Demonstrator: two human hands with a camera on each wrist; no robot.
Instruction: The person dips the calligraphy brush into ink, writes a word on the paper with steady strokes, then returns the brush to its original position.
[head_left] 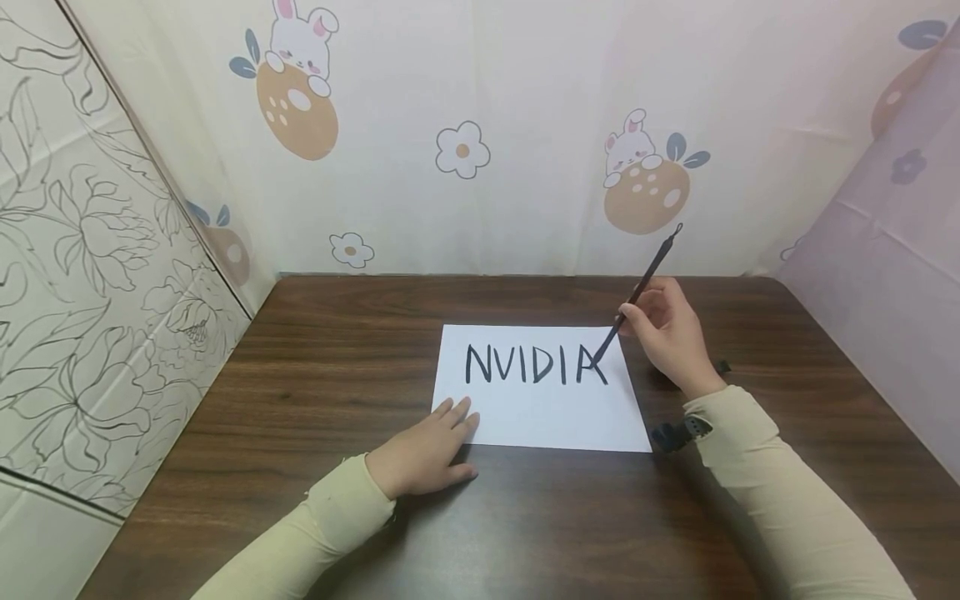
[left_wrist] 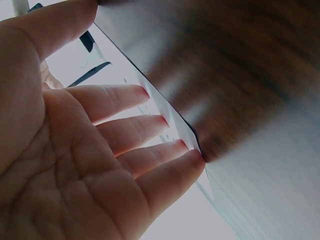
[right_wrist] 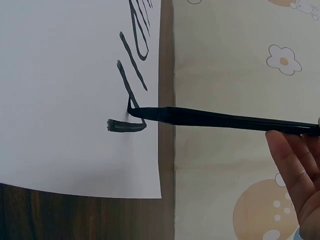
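A white sheet of paper (head_left: 540, 421) lies on the wooden table with "NVIDIA" in black strokes across its upper half. My right hand (head_left: 671, 337) pinches a dark writing brush (head_left: 651, 268) that slants up to the right and ends in a small loop. In the right wrist view the tip of the brush (right_wrist: 215, 119) touches the last letter A, at its crossbar. My left hand (head_left: 427, 450) rests palm down with fingers spread, its fingertips on the paper's lower left part. The left wrist view shows the fingers (left_wrist: 117, 100) extended over the sheet.
The dark wooden table (head_left: 315, 375) reaches back to a curtain (head_left: 525, 83) printed with rabbits and flowers. A floral line-drawn panel (head_left: 105, 233) stands on the left, and a pale sheet (head_left: 892, 275) hangs on the right. A black strap (head_left: 678, 433) sits at my right wrist.
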